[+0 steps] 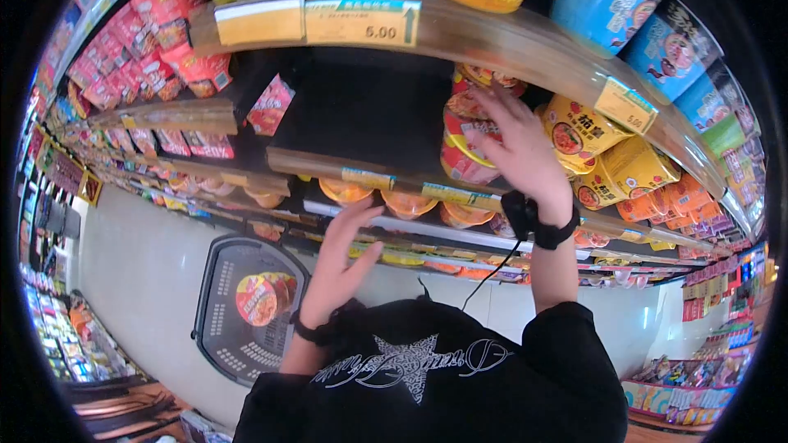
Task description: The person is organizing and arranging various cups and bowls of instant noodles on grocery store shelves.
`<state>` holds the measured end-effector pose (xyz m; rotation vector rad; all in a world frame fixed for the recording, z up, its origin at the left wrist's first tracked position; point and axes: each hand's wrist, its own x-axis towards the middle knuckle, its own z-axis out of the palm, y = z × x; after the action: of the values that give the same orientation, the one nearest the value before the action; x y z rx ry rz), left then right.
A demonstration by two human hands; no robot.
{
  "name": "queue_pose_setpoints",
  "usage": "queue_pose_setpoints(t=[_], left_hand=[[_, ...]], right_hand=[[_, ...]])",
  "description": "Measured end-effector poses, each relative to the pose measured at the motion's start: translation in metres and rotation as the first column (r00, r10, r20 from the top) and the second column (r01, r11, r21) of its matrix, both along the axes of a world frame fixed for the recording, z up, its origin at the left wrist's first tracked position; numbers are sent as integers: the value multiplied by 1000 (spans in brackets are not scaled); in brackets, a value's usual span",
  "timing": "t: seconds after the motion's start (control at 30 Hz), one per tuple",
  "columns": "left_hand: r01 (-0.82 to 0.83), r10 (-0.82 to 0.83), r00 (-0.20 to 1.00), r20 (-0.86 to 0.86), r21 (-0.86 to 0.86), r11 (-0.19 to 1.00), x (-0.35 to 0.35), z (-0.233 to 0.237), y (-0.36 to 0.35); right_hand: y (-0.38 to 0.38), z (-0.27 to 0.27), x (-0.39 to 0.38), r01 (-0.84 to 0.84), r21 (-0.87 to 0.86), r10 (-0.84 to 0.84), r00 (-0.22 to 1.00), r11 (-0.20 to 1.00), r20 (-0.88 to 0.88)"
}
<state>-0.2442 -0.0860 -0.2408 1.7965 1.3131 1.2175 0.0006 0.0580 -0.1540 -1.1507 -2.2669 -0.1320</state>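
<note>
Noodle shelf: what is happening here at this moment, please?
A person in a black shirt stands at shop shelves of instant noodles. The right hand reaches into the middle shelf, its fingers spread against a stack of red and yellow bowls. The left hand is open and empty, in front of the lower shelf with orange bowls. A basket on the floor holds one red bowl.

right hand (pixel 519 143) spread against stacked noodle bowls (pixel 460 138), centre right | left hand (pixel 338 258) open, empty, below shelf edge (pixel 328 169) | basket (pixel 215 279) holding red bowl (pixel 264 297), lower left
</note>
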Motion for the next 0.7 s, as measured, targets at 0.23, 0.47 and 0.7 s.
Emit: queue_pose_setpoints(t=[0.23,0.47,0.7], left_hand=[[-510,447,857,-256,-300,806,-67,-70,-101],[-832,142,551,-822,-555,12,-69,-165,-239],[-750,117,612,-782,-620,-229,-24,-224,-307]], right_hand=[[-9,6,-3,-150,-119,140,986,981,-92],[-54,-20,-25,-405,-261,445,888,876,113],[-47,-35,-37,-499,-7,489,853,867,-184]])
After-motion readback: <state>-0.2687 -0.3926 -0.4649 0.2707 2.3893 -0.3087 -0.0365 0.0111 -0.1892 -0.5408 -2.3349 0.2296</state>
